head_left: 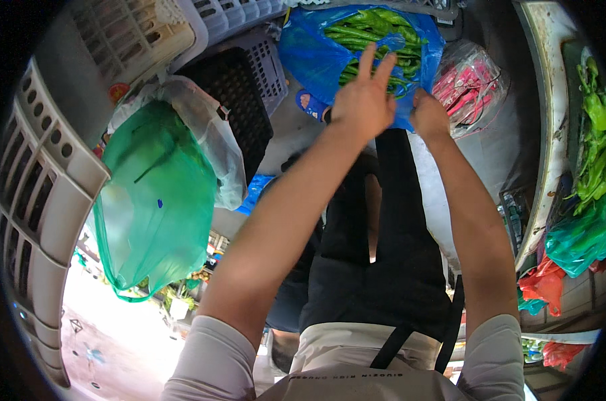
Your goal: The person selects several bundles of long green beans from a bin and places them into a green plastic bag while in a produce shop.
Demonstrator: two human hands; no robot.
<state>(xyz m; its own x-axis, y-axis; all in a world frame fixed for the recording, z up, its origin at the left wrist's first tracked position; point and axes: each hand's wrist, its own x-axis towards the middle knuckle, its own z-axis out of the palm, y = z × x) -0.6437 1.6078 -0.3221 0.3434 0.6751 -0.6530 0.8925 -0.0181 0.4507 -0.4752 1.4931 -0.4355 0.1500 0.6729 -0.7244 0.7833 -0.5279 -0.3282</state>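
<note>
A blue plastic bag (308, 55) lies spread at the top of the view, holding long green peppers (370, 27). Above the lower peppers is my left hand (365, 103), its fingers apart and stretched over them; whether the fingertips touch the peppers cannot be told. My right hand (429, 114) is closed at the lower right edge of the bag, pinching the blue plastic between thumb and fingers.
Beside the bag on the right lies a clear bag of pink items (471, 85). At left are a full green plastic bag (157, 200), a black crate (227, 100) and pale plastic crates (67, 200). More green peppers (601, 130) lie beyond a rusty-edged metal frame (553, 125) at right.
</note>
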